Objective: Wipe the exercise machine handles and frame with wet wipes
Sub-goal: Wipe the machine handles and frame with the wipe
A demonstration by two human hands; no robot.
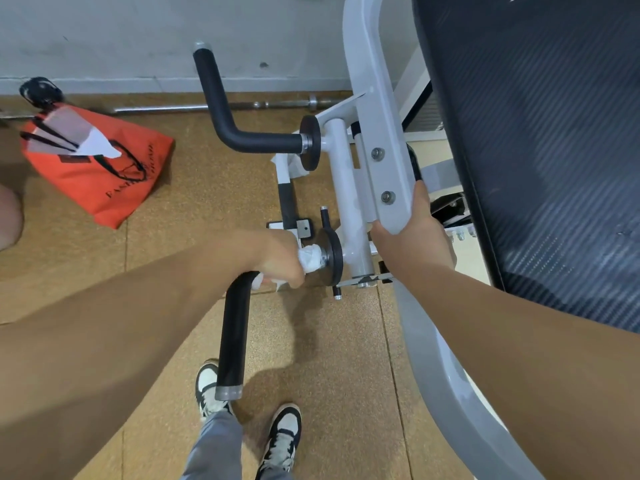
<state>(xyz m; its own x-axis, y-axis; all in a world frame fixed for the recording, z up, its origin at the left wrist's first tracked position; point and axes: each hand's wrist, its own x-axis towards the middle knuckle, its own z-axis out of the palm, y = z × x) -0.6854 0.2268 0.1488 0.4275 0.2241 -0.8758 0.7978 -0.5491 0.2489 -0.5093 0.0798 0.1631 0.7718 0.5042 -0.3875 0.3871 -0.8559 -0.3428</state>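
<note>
Sneakers [277,434] stand on the cork-coloured floor [346,375], nearest the camera. Left hand [277,258] has its fingers closed around a white wipe [310,258] wrapped on the near black handle [233,337], right at the joint with the round black disc [332,254]. Right hand [415,233] has its fingers clamped over the lower end of the grey frame [381,140]. Beyond, the second black handle [221,105] bends upward. An orange bag [97,161] lies on the floor by the wall [121,36].
</note>
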